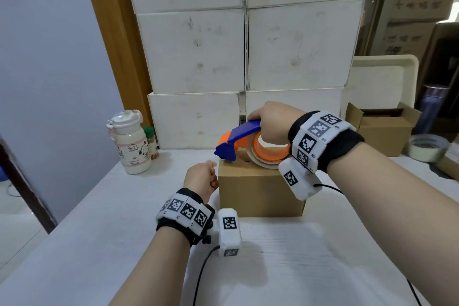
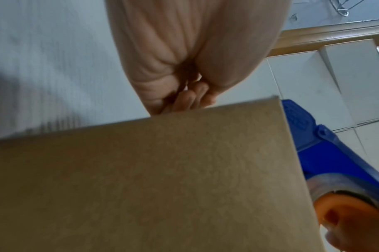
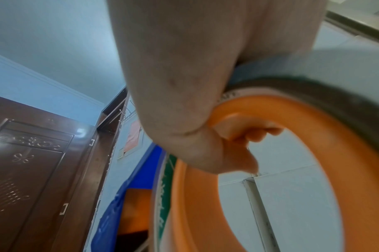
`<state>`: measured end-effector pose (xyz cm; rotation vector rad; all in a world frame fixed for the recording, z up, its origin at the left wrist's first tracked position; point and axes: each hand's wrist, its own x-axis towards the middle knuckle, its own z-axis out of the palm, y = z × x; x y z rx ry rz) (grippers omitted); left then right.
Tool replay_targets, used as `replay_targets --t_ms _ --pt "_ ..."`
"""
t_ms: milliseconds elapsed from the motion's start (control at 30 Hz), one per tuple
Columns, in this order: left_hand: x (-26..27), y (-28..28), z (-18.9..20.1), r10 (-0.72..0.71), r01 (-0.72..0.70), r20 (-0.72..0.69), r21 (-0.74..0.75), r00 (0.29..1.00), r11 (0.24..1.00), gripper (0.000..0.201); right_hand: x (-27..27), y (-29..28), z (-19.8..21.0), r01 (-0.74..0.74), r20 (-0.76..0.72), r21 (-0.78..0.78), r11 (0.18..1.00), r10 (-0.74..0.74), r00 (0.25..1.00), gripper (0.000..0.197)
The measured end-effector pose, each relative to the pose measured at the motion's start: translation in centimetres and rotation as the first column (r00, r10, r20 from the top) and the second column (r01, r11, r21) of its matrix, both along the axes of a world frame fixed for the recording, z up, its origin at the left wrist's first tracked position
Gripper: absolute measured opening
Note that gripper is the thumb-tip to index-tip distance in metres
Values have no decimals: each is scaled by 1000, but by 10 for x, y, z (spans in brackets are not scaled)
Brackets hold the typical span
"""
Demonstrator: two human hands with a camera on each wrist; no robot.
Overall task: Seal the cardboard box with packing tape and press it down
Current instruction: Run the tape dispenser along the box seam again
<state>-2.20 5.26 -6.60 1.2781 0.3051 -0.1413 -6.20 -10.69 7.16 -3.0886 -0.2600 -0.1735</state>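
Observation:
A small brown cardboard box (image 1: 260, 191) stands shut in the middle of the white table (image 1: 99, 231). My right hand (image 1: 270, 119) grips a blue tape dispenser (image 1: 238, 136) with an orange core and a clear tape roll (image 1: 268, 156); its fingers curl through the core (image 3: 356, 153). The dispenser's mouth rests on the left end of the box top. My left hand (image 1: 201, 179) sits against the box's left side with fingers curled (image 2: 190, 97). No tape shows in it. The left wrist view shows the box's side (image 2: 141, 179) and the dispenser (image 2: 326, 153) beyond it.
Stacked white boxes (image 1: 246, 57) form a wall just behind the box. A white bottle (image 1: 130, 144) and a small spice jar (image 1: 151, 141) stand at the back left. At the right are an open carton (image 1: 382, 129), a spare tape roll (image 1: 427, 148) and a pale tray (image 1: 382, 82).

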Motion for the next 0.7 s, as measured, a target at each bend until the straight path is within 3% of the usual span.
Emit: replay_targets --t_ms 333,433,567,700 --pt "-3 0 -2 -11 12 60 -23 998 1000 37 -2 -1 -3 -18 29 10 1000 17 999 41" --pt "-6 -3 -4 -29 16 97 137 995 991 37 -2 0 -3 -19 35 1 1000 18 999 41" --pt "-5 -4 -13 -40 -57 217 424 975 904 36 -1 1 -5 -12 32 12 1000 12 999 41" --pt "-1 -5 -18 -52 -69 221 504 974 861 34 0 2 -5 -8 22 30 1000 8 1000 42"
